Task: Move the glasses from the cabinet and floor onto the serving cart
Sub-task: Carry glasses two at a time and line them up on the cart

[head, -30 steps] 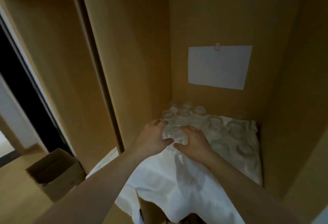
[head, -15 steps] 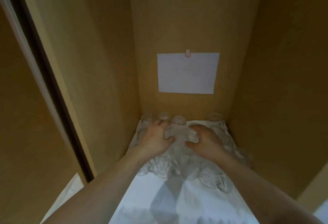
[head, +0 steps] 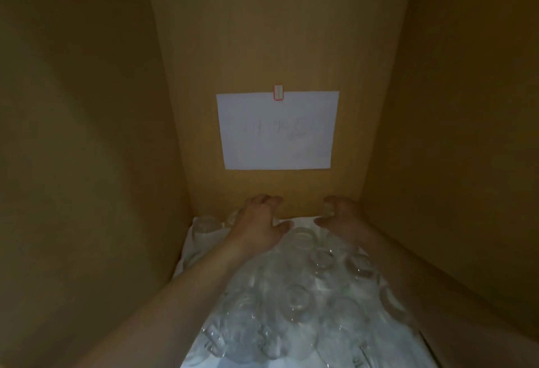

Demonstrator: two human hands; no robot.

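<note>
Several clear glasses (head: 297, 300) stand packed together on a white cloth (head: 191, 246) on the cabinet shelf. Both my arms stretch over them to the back row. My left hand (head: 258, 223) hovers over the rear glasses with fingers spread and curled down, thumb out to the right. My right hand (head: 342, 216) curves its thumb and fingers around a faint glass (head: 328, 211) at the back wall; whether it grips is unclear. Another glass (head: 205, 224) stands in the back left corner. The serving cart is out of view.
The cabinet is narrow: a tan left wall (head: 87, 163), a right wall (head: 452, 163) and a back panel close by. A white sheet of paper (head: 277, 131) is clipped to the back panel above my hands. The light is dim.
My view has moved deeper into the cabinet. Both hands have left the middle glasses and reached further back, spreading apart towards the rear row.
</note>
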